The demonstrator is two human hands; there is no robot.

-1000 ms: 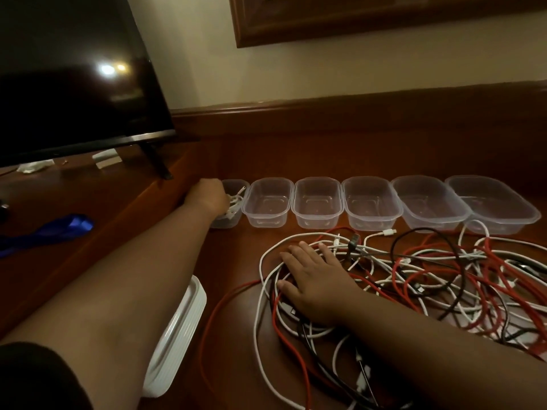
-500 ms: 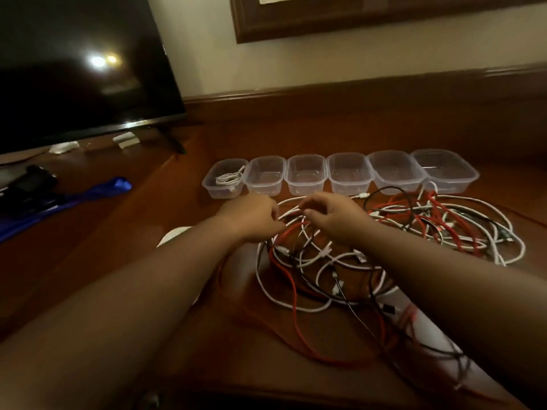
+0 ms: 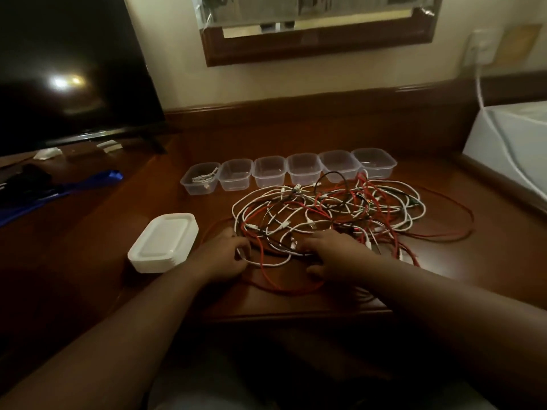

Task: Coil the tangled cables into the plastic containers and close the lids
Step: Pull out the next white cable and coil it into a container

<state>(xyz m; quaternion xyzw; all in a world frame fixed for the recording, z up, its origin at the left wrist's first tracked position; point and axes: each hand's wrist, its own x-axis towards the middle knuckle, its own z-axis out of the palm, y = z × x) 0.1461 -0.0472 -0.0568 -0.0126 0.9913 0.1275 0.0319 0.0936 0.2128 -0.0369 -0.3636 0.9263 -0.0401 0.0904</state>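
The wooden desk [image 3: 296, 297] carries six containers [image 3: 303, 168], tangled cables [image 3: 325, 214] and stacked lids [image 3: 164, 242].

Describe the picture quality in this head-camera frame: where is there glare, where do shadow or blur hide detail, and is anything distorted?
Head view: dim, warm light throughout; a bright glare spot sits on the dark TV screen; the forearms and the foreground fall into deep shadow; the left hand and right hand look soft and slightly blurred; wide-angle distortion bows the desk edge; the cable tangle stays fairly legible.
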